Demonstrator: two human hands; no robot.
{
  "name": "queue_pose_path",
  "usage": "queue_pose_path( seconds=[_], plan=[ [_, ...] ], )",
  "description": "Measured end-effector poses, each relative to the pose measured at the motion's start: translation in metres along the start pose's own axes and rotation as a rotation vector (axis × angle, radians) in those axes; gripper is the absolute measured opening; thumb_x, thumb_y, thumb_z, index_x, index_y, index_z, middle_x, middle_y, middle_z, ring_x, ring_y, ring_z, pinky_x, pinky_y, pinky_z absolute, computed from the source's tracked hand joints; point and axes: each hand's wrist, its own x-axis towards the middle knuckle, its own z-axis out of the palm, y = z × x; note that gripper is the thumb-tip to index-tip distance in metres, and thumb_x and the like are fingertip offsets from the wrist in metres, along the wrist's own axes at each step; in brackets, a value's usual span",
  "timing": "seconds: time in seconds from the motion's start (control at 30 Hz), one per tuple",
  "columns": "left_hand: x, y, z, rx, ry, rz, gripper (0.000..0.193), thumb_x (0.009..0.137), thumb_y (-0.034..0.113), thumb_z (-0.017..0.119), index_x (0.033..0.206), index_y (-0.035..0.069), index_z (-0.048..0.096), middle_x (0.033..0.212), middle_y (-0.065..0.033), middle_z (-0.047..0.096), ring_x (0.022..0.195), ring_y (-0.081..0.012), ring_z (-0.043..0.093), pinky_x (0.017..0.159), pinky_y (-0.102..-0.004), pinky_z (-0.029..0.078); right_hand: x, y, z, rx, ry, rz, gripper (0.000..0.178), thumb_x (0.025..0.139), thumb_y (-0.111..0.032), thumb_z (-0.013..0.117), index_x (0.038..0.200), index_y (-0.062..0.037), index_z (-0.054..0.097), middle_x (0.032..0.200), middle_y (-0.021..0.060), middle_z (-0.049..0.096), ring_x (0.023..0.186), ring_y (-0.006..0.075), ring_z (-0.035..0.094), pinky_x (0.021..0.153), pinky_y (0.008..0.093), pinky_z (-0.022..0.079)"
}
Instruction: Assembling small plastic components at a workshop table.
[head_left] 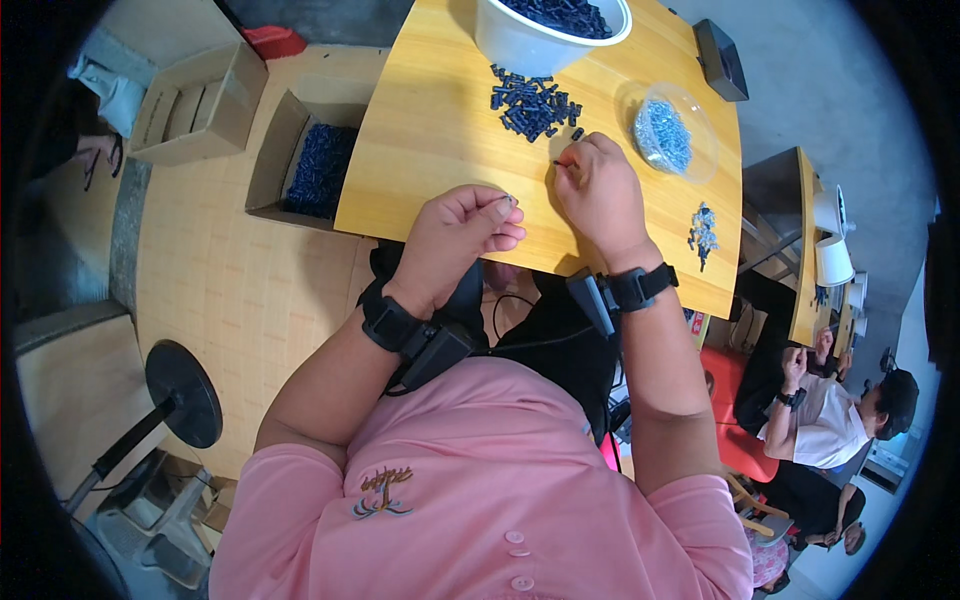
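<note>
My left hand (pixel 465 228) is closed in a pinch above the table's near edge, with a tiny part at its fingertips that is too small to name. To its right, my right hand (pixel 602 190) is also closed, thumb and forefinger pinching a small dark piece (pixel 558 164). Just beyond the hands lies a loose pile of short black tube-like pieces (pixel 530 103). A round clear tub of small light-blue or clear pieces (pixel 663 135) stands to the right of my right hand. Behind the pile is a white tub (pixel 508 45) full of the black pieces.
The wooden table (pixel 420 150) also carries a small heap of mixed pieces (pixel 703 235) at right and a black tray (pixel 721 60) near its far right corner. A carton (pixel 262 180) of dark pieces stands at the left. Other people sit at a bench (pixel 806 250) on the right.
</note>
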Motion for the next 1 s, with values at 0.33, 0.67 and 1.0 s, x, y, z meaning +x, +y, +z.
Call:
queue_pose_path(
  seconds=[0.33,0.67,1.0],
  plan=[
    [-0.009,-0.003,0.012,0.195,0.012,0.085,0.021,0.091,0.014,0.058,0.105,-0.002,0.060,0.092,-0.0065,0.065,0.080,-0.0108,0.063,0.073,-0.0228,0.051,-0.052,-0.028,-0.021,0.581,-0.078,0.243,0.009,0.075,0.001,0.063,0.084,0.0012,0.062,0.071,0.0102,0.059,0.065,0.0154,0.059,0.058,0.0259,0.047],
    [-0.025,-0.005,0.036,0.309,-0.081,0.157,0.022,0.090,0.012,0.060,0.106,-0.003,0.060,0.083,-0.0037,0.064,0.073,-0.0067,0.059,0.068,-0.0201,0.050,-0.080,-0.024,-0.035,0.856,0.078,0.329,0.009,0.083,-0.001,0.063,0.092,-0.0009,0.066,0.078,0.0005,0.055,0.068,0.0072,0.051,0.063,0.0194,0.041],
    [-0.037,-0.015,0.047,0.382,-0.120,0.222,0.021,0.089,0.011,0.060,0.106,-0.002,0.062,0.083,-0.0021,0.064,0.073,-0.0055,0.058,0.066,-0.0186,0.047,-0.091,-0.032,-0.051,0.807,0.073,0.263,0.010,0.084,-0.002,0.063,0.093,-0.0004,0.066,0.078,0.0016,0.055,0.067,0.0077,0.049,0.060,0.0198,0.040]
  ],
)
